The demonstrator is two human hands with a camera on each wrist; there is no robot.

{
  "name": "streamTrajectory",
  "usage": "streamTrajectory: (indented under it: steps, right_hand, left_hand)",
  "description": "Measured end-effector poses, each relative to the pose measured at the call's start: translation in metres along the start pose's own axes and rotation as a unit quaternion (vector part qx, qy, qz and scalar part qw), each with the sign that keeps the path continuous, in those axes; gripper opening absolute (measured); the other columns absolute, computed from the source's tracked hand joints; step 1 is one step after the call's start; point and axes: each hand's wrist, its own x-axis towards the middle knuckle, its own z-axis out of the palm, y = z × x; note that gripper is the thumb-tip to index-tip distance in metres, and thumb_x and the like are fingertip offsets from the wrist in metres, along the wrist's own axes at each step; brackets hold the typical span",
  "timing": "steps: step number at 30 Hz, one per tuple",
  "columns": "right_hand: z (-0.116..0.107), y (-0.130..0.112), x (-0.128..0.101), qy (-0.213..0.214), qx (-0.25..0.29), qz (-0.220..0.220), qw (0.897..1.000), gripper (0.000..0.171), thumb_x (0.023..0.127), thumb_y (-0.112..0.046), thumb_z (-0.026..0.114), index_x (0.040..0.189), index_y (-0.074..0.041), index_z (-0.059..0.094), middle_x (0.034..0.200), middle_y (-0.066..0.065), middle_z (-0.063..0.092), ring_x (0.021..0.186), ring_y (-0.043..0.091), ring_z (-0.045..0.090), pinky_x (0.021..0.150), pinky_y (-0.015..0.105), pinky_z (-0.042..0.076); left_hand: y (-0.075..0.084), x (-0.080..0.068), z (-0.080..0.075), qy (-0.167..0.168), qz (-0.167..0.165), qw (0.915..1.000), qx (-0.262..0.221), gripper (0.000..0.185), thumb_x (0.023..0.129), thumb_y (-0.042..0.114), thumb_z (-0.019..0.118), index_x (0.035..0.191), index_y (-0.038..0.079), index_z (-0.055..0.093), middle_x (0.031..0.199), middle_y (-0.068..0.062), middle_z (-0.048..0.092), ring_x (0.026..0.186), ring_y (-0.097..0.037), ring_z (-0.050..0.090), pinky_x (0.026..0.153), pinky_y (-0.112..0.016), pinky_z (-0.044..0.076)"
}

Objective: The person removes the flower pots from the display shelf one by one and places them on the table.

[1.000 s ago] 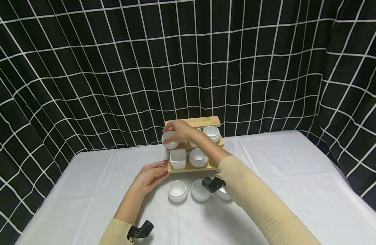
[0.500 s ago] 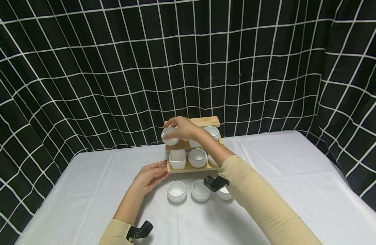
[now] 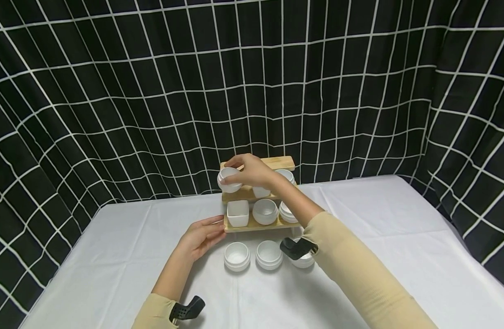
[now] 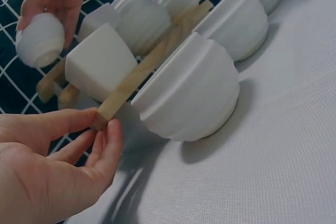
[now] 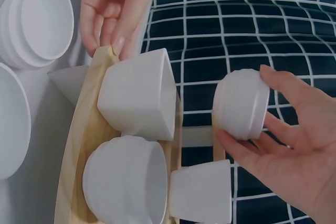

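White round bowl (image 3: 229, 179): location and grip?

Over the left end of the tiered wooden stand (image 3: 281, 162), held by the right hand (image 3: 255, 173) between thumb and fingers.

And the left hand (image 3: 200, 238)?

It pinches the left end of the stand's bottom step (image 3: 256, 227), near a square white cup (image 3: 238, 219) standing there.

Further out?

Three white bowls (image 3: 237, 258) sit in a row on the cloth-covered counter (image 3: 367, 237); behind hangs a black curtain (image 3: 260, 66) with white grid lines.

bowls (image 5: 240, 104): white | rack (image 3: 278, 162): tan | sleeves (image 3: 359, 269): beige | curtain (image 3: 252, 103): black, white grid
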Motion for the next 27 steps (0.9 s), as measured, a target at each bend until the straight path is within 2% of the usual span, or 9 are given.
streamTrajectory:
  steps: [10, 18, 27]
  right_hand:
    - [-0.009, 0.006, -0.013, 0.006, 0.055, -0.013, 0.998, 0.055, 0.090, -0.025, 0.083, 0.139, -0.006, 0.066, 0.140, 0.012, 0.064, 0.130, 0.029, 0.057, 0.102, 0.039, 0.062]
    - [-0.016, 0.009, -0.026, 0.017, 0.066, -0.029, 0.997, 0.056, 0.091, -0.019, 0.081, 0.141, -0.002, 0.064, 0.142, 0.016, 0.063, 0.134, 0.032, 0.056, 0.108, 0.045, 0.057]
    - [-0.021, 0.016, -0.037, 0.016, 0.054, -0.036, 0.998, 0.061, 0.090, -0.019, 0.082, 0.144, -0.001, 0.061, 0.145, 0.017, 0.061, 0.123, 0.035, 0.065, 0.105, 0.044, 0.060]
  left_hand:
    - [0.000, 0.000, 0.001, -0.002, -0.005, 1.0000, -0.001, 0.051, 0.105, -0.010, 0.050, 0.153, -0.020, 0.034, 0.100, -0.004, 0.072, 0.090, -0.008, 0.072, 0.090, -0.021, 0.064]
    - [0.001, -0.001, 0.002, -0.002, -0.006, 1.0000, -0.001, 0.052, 0.105, -0.011, 0.051, 0.153, -0.020, 0.034, 0.102, -0.006, 0.071, 0.091, -0.009, 0.072, 0.089, -0.020, 0.064]
    - [0.000, 0.000, 0.001, 0.006, -0.008, 1.0000, -0.003, 0.052, 0.105, -0.010, 0.052, 0.153, -0.019, 0.035, 0.102, -0.006, 0.072, 0.091, -0.010, 0.072, 0.089, -0.021, 0.065]
